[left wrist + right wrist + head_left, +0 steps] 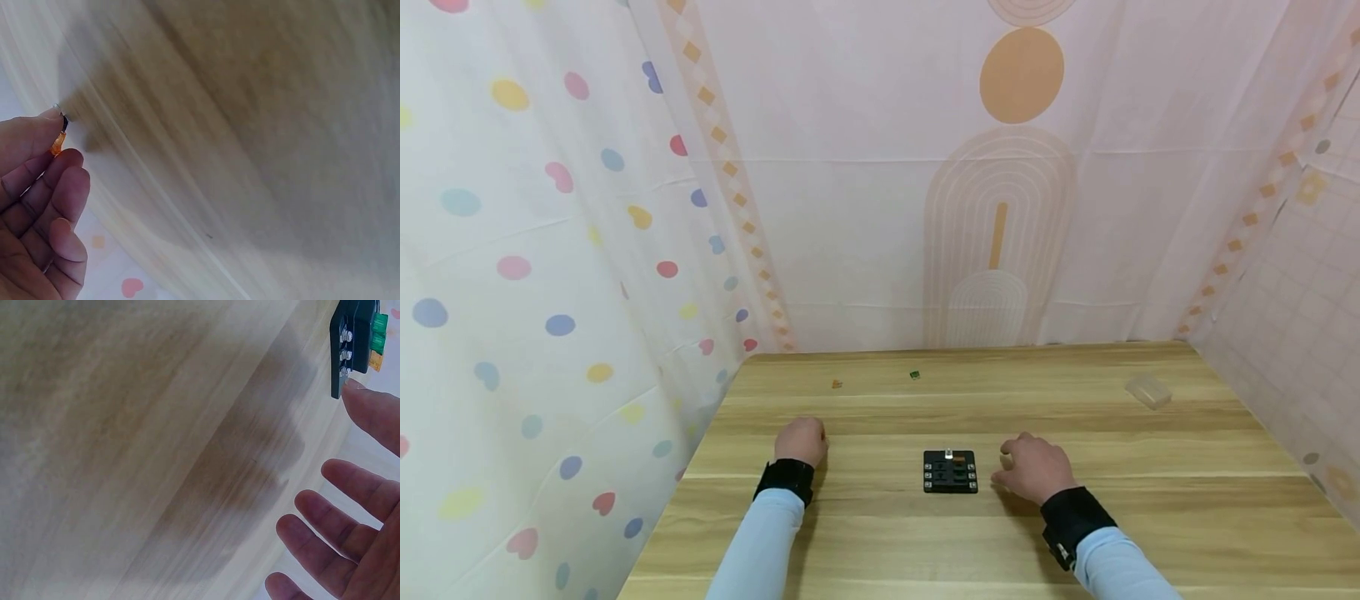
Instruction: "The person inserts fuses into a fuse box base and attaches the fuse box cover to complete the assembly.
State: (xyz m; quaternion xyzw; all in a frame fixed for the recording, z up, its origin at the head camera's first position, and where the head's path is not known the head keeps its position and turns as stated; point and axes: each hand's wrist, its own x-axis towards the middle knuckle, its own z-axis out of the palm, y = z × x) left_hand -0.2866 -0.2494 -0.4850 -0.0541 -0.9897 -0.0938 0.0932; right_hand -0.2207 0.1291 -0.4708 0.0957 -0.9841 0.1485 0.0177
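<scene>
Between thumb and fingertips, my left hand [802,441] [44,194] pinches a small orange blade fuse [58,143]; in the left wrist view part of it is covered by the thumb. In the head view that hand is above the left part of the table. A black fuse block [951,482] [359,337] with rows of screw terminals lies right of it. Green fuses [379,332] and an orange one sit in the block. My right hand [1036,468] [356,519] is just right of the block, fingers relaxed and apart, holding nothing.
Small orange pieces [837,384] and small green pieces [914,375] lie near the wooden table's [865,550] back edge. A clear plastic cover [1148,391] lies at the back right. Patterned curtains [850,208] hang behind and beside the table.
</scene>
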